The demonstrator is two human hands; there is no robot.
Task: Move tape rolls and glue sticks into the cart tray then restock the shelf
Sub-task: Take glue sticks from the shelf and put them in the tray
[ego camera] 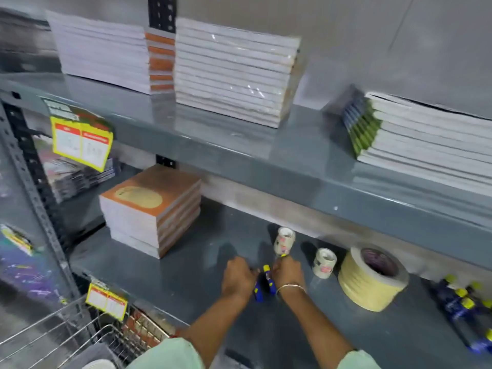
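Note:
Both my hands rest on the lower grey shelf (186, 278). My left hand (237, 278) is closed around a blue glue stick (257, 293) whose end pokes out below the fist. My right hand (288, 272), with a bangle at the wrist, grips blue glue sticks with yellow caps (267, 272). Just behind it stands a stack of two small clear tape rolls (284, 240). Another small clear tape roll (324, 262) lies to the right, beside a large cream masking tape roll (372, 278). More glue sticks (460, 299) lie at the far right of the shelf.
A stack of orange-covered notebooks (151, 209) sits on the lower shelf to the left. Tall notebook stacks (234, 73) fill the upper shelf (266, 161). The wire cart tray (66, 339) is at bottom left, below yellow price tags (106, 300).

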